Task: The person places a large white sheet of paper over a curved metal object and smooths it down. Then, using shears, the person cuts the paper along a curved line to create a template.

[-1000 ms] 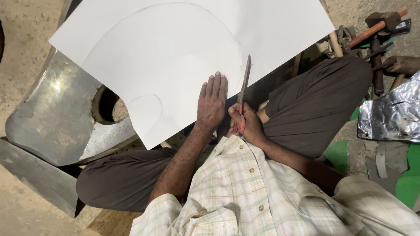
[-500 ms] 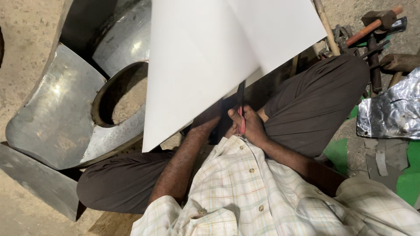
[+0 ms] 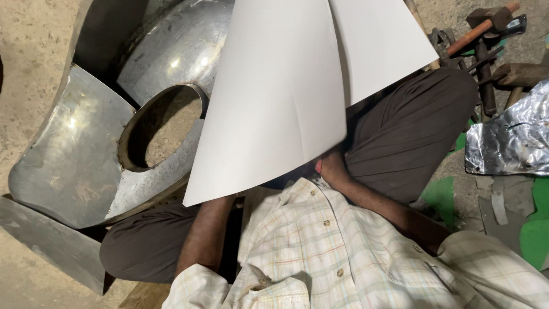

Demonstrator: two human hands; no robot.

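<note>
Though only the head view is on offer, plenty shows. Large white sheet (image 3: pixel 286 97) tilted up over the lap, filling the frame from twelve o'clock down to centre, split by a long cut or fold line running from the top edge toward six o'clock. Left forearm rising from seven o'clock and vanishing under the sheet's lower edge; left hand wholly hidden, so grip cannot be told. Right hand (image 3: pixel 330 167) just peeking out at centre below the sheet, curled beside something small and red at the sheet's edge; whether clamped on a tool or on the sheet itself cannot be told.

Judging by the smooth bow with no creases: thin, light, springy stock, stiff enough to hold a curve yet easily kinked; edges possibly sharp. Best held near the lower edge on both sides of the split, with flat fingers rather than a pinch.

At nine o'clock, curved shiny metal piece with a round hole (image 3: pixel 114 149) on the sandy ground. At two o'clock, hammers (image 3: pixel 486 26) and other hand tools in a heap. At three o'clock, crumpled silver scrap (image 3: pixel 509 143). Checked shirt across six o'clock, dark trousers on crossed legs.
</note>
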